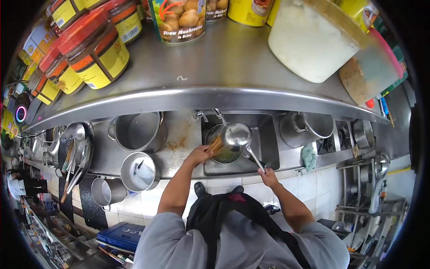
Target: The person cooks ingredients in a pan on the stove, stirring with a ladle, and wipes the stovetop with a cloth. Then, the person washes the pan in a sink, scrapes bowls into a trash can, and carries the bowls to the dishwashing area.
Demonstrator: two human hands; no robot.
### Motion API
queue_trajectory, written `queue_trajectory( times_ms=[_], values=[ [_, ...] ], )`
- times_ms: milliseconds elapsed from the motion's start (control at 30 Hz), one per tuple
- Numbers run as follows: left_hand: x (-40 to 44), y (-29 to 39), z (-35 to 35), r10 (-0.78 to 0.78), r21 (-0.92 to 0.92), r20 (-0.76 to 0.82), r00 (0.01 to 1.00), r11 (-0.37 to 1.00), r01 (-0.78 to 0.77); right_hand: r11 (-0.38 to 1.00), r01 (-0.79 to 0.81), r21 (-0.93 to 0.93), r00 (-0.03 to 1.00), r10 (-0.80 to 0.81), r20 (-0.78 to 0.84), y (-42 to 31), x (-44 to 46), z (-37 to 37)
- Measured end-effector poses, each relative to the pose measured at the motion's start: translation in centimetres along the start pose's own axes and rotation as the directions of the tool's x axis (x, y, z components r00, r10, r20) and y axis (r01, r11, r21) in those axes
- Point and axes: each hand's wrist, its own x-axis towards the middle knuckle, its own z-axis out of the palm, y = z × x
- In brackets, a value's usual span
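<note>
My left hand (200, 155) is closed around a bamboo brush (216, 145), its bristles over a round pan (228, 157) in the sink (268, 145). In my right hand (268, 178) is the long handle of a metal ladle (238, 135). The ladle's round bowl is raised above the pan, close to the brush, and hides part of the pan. I cannot tell whether brush and ladle touch. A faucet (219, 115) stands at the sink's back edge, above the pan.
Large pots (139, 130) stand left of the sink, another pot (307, 127) right of it beside a green cloth (309, 157). Overhead, a steel shelf (215, 67) holds jars (96, 58), cans (181, 20) and a white tub (313, 40). A wok with utensils (76, 152) lies far left.
</note>
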Motion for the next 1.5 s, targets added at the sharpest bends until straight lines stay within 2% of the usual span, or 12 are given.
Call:
queue_trajectory(
  times_ms=[200,400,467,733,933,1000,1133,1167,1200,1367,1433,1500],
  values=[
    [-5.0,-0.1,0.3,0.479,0.208,-0.251,0.841,0.875,-0.437,1.0,-0.005,0.017,0.997,0.006,-0.076,0.0,-1.5,-1.9],
    [1.4,-4.1,1.2,0.181,0.553,-0.1,0.978,0.827,-0.097,0.971,0.173,-0.164,0.964,-0.201,-0.172,-1.2,0.2,-1.5],
    [-3.2,-3.8,-0.5,0.189,0.449,-0.383,0.904,0.894,0.003,0.978,0.095,-0.187,0.969,-0.134,-0.208,0.9,-0.4,-2.6],
    [-2.3,-0.8,-3.7,0.425,0.423,-0.181,0.887,0.848,-0.321,0.797,0.168,-0.58,0.936,-0.313,-0.159,0.3,0.1,-3.9],
    [-3.1,-4.1,-3.9,0.336,0.49,-0.247,0.909,0.853,-0.182,0.892,0.152,-0.426,0.963,-0.231,-0.139,-2.5,1.4,-4.6],
    [-4.2,-2.5,-1.2,0.476,0.275,-0.383,0.792,0.877,-0.394,0.928,0.125,-0.351,0.972,-0.185,-0.143,-2.9,1.1,-3.8],
    [-0.9,-1.5,1.3,0.194,0.414,-0.442,0.876,0.91,0.007,0.97,0.238,-0.043,0.971,-0.237,0.023,-2.6,1.2,-1.0],
    [-0.2,-2.9,1.3,0.238,0.448,-0.438,0.867,0.894,-0.019,0.987,-0.036,0.157,0.992,0.017,0.122,-4.1,0.3,-1.1],
    [-0.4,-2.1,1.8,0.257,0.462,-0.424,0.869,0.886,-0.037,0.893,-0.316,0.321,0.935,0.237,0.263,-6.0,-0.3,-1.4],
    [0.5,-0.4,8.4,0.245,0.655,-0.313,0.918,0.755,0.022,0.752,-0.379,0.539,0.912,0.206,0.355,-8.2,1.9,1.4],
    [4.7,-3.8,8.3,0.113,0.664,-0.364,0.924,0.727,0.173,0.145,-0.631,0.762,0.772,0.021,0.635,-8.5,3.2,0.5],
    [3.5,-1.5,6.4,0.129,0.662,-0.344,0.93,0.736,0.143,-0.118,-0.624,0.773,0.781,-0.088,0.618,-9.1,1.7,-1.1]
  ],
)
